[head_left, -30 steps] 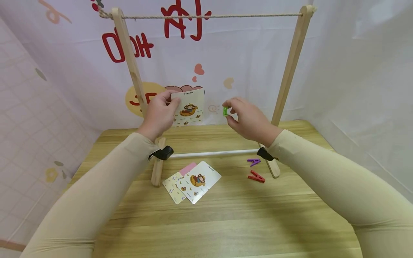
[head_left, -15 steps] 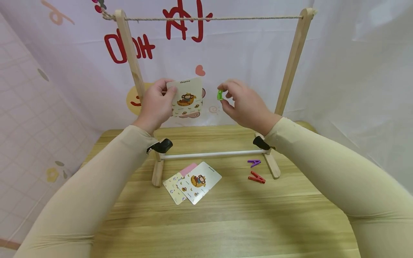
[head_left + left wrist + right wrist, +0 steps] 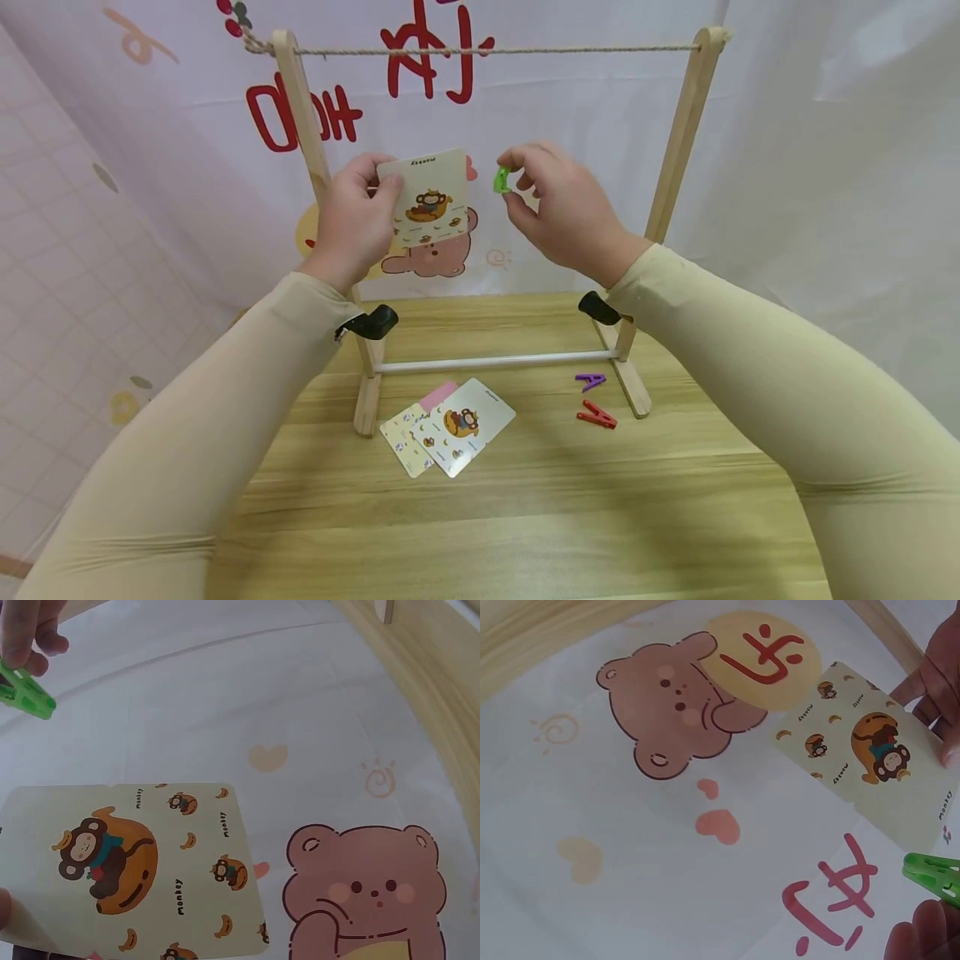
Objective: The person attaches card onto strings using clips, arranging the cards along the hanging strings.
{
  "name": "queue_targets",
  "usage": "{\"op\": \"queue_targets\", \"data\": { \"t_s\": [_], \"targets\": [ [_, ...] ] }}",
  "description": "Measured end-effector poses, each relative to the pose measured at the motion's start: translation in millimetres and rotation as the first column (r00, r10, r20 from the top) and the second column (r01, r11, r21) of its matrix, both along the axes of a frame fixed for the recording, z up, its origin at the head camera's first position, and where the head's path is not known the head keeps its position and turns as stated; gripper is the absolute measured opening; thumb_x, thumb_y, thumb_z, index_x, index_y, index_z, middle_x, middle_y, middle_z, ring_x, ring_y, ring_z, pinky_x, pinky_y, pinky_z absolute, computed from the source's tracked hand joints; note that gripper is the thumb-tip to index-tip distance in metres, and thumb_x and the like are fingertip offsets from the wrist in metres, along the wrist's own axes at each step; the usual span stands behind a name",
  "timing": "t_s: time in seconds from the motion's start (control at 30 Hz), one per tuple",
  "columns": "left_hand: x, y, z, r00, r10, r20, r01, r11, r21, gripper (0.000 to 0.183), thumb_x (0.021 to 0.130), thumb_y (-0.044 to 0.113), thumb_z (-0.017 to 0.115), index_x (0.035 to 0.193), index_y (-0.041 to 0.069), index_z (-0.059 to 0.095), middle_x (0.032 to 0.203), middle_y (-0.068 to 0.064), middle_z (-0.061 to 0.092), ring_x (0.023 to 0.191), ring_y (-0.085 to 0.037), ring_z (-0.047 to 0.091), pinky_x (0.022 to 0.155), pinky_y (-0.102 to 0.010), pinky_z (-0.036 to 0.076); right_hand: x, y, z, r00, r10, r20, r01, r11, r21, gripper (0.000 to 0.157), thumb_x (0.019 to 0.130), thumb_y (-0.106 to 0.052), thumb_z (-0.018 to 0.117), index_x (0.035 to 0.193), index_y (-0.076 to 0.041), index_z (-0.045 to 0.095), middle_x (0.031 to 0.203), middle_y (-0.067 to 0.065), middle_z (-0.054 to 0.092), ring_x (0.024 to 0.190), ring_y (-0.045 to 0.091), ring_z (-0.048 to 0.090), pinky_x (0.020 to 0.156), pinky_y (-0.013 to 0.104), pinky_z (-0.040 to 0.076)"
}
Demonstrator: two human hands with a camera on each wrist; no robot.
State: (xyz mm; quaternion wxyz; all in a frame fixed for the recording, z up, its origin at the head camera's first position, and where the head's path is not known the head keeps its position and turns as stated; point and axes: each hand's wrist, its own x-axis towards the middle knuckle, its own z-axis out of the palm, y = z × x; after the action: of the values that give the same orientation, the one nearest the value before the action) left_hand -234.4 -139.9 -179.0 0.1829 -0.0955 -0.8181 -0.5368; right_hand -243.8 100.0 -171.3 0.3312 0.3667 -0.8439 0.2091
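Observation:
My left hand [image 3: 351, 217] pinches the left edge of a cream monkey card [image 3: 427, 204], thumb on its printed face and fingers behind. The card stands upright in the air below the rope [image 3: 525, 51]. To its right, my right hand [image 3: 564, 204] pinches a green clothespin [image 3: 502, 179] between thumb and fingertips. In the left wrist view the clothespin [image 3: 28, 696] points down toward the card [image 3: 135, 874], apart from it. The right wrist view shows the clothespin [image 3: 930, 871] just off the card's corner.
The rope spans two wooden posts [image 3: 678, 150] joined low by a white rod [image 3: 495, 362]. Several cards lie overlapped on the table [image 3: 525, 525], a monkey card [image 3: 480, 417] on top. A purple clothespin [image 3: 591, 381] and a red clothespin [image 3: 597, 415] lie at the right.
Both hands have risen toward the rope with the card and the green clothespin. The right hand has also come left, nearer the card. The things on the table have stayed put.

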Motion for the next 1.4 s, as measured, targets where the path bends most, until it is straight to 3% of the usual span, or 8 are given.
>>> {"op": "queue_targets", "data": {
  "t_s": [0.13,0.7,0.93,1.4],
  "targets": [
    [-8.6,-2,1.5,1.0,0.003,-0.016,-0.003,1.0,0.006,0.026,0.097,0.034,0.044,0.116,0.02,0.056,0.117,-0.001,0.058,0.104,-0.016,0.057,0.094,-0.035,0.048,0.4,-3,10.7,0.999,0.004,-0.039,-0.005,1.0,-0.019,0.028,0.089,-0.014,0.055,0.115,-0.003,0.055,0.114,0.008,0.058,0.091,0.015,0.059,0.08,0.029,0.048],
    [-7.7,-1,23.0,0.999,0.032,-0.028,-0.031,0.999,0.027,0.024,0.095,0.034,0.047,0.115,0.023,0.056,0.117,-0.001,0.057,0.105,-0.016,0.056,0.092,-0.036,0.049,5.9,-18,42.0,0.995,0.018,-0.098,-0.025,0.998,-0.063,0.028,0.091,-0.016,0.053,0.116,-0.003,0.056,0.113,0.008,0.059,0.091,0.013,0.056,0.08,0.027,0.046],
    [-7.3,-2,30.8,0.997,0.03,-0.064,-0.028,0.999,0.028,0.023,0.096,0.032,0.047,0.115,0.022,0.056,0.118,-0.001,0.058,0.105,-0.016,0.056,0.093,-0.036,0.048,6.8,-26,54.9,0.994,0.011,-0.113,-0.019,0.997,-0.07,0.029,0.092,-0.018,0.052,0.118,-0.005,0.056,0.116,0.006,0.057,0.091,0.012,0.054,0.08,0.025,0.044],
    [-3.2,-1,44.6,0.998,0.034,-0.043,-0.032,0.998,0.05,0.023,0.096,0.032,0.045,0.117,0.022,0.052,0.122,0.001,0.055,0.112,-0.015,0.053,0.099,-0.037,0.044,6.9,-43,77.8,0.985,-0.014,-0.17,0.004,0.998,-0.061,0.032,0.094,-0.024,0.049,0.121,-0.008,0.055,0.118,0.003,0.057,0.092,0.012,0.052,0.08,0.021,0.043]
  ]
}}
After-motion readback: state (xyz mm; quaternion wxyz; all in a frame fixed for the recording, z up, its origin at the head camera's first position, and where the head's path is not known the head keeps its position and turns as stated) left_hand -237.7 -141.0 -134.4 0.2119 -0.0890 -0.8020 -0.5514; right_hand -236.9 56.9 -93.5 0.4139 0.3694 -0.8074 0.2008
